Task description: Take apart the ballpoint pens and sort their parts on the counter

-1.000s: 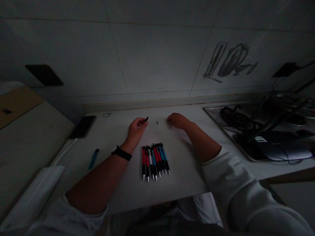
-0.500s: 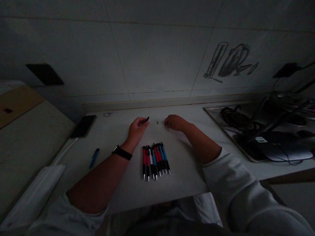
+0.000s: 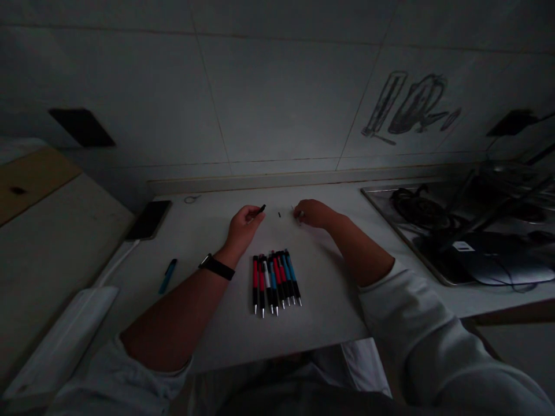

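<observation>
My left hand [image 3: 246,224] is closed on a short black pen part [image 3: 261,209], whose end sticks out past the thumb and forefinger. Across from it, my right hand [image 3: 312,214] pinches its fingertips low over the counter. Something thin and pale shows at those fingertips, too dim to name. Between my hands a tiny dark piece [image 3: 280,214] lies on the counter. Closer to me a row of click pens [image 3: 275,283] in red, blue and white lies side by side, metal tips toward me. A blue pen part [image 3: 167,276] with a dark end lies apart, left of my left forearm.
A phone [image 3: 150,220] with a white cable and a white power strip [image 3: 65,341] are at the left. A small loop [image 3: 191,199] lies near the tiled wall [image 3: 277,104]. On the right is a gas hob [image 3: 416,208] with a dark flat object [image 3: 498,260] on it.
The whole view has shifted slightly. Both hands keep nearly the same pose, with a slight shift of the right fingertips. The pens and the tiny piece stay in place.
</observation>
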The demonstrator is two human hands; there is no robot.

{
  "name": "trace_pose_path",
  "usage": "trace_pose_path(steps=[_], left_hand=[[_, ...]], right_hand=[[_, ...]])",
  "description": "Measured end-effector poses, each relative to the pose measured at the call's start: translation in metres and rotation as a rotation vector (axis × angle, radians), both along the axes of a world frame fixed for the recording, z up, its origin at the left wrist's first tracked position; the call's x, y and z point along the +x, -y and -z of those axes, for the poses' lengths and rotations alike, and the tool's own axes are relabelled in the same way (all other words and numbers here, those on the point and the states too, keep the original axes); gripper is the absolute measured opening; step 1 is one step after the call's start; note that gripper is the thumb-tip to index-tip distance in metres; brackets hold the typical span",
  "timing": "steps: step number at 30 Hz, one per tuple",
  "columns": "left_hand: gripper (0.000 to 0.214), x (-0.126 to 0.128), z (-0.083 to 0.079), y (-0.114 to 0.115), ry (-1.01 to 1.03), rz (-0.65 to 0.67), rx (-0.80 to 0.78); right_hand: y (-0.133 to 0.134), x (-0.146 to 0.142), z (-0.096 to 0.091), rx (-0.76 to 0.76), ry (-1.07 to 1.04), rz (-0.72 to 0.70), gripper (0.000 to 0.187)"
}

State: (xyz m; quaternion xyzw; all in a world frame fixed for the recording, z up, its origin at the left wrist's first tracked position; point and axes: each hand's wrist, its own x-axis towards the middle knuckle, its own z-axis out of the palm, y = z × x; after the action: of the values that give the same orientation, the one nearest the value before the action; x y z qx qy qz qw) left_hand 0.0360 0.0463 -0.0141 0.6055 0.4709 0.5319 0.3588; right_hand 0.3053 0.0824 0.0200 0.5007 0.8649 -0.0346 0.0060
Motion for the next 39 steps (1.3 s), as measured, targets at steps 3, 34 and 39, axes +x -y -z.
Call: trace_pose_path(steps=[3, 34, 39], left_hand=[[0.021, 0.000, 0.000, 0.000, 0.012, 0.007, -0.003], [0.022, 0.000, 0.006, -0.010, 0.121, -0.045, 0.015], [0.025, 0.001, 0.008, -0.011, 0.112, -0.030, 0.025]], right_hand=[[-0.001, 0.001, 0.001, 0.001, -0.003, 0.002, 0.028], [0.000, -0.069, 0.000, 0.115, -0.085, 0.067, 0.031], [0.005, -0.081, 0.004, 0.100, -0.053, 0.048, 0.032]])
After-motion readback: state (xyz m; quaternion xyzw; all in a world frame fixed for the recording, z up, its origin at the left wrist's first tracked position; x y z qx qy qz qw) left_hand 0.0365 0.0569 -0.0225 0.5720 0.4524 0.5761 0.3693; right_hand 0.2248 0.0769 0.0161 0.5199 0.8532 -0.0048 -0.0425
